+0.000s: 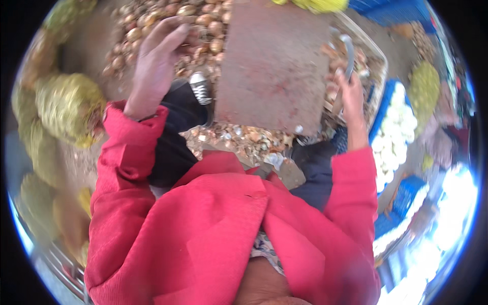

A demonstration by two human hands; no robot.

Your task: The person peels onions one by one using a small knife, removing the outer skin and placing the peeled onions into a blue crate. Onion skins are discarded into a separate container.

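Note:
Over the heap of brown-skinned onions [206, 30] at the upper left, my left hand [161, 58] is raised with its fingers loosely curved and apart. I see nothing in it. My right hand [352, 96] is closed around a sickle [349, 56], whose curved grey blade points up and away from me. This hand is at the right edge of a worn, stained brown board [277, 61], which lies in front of me. Just beyond the sickle is a pale-rimmed bin [382, 56] with onion skins in it. My fingers hide most of the sickle's handle.
A blue crate [382, 109] of peeled white onions [394, 137] stands at the right. Full mesh sacks [71, 109] line the left side. Loose skins and onion bits [244, 134] litter the ground between my legs. Another blue crate [391, 10] is at the far right.

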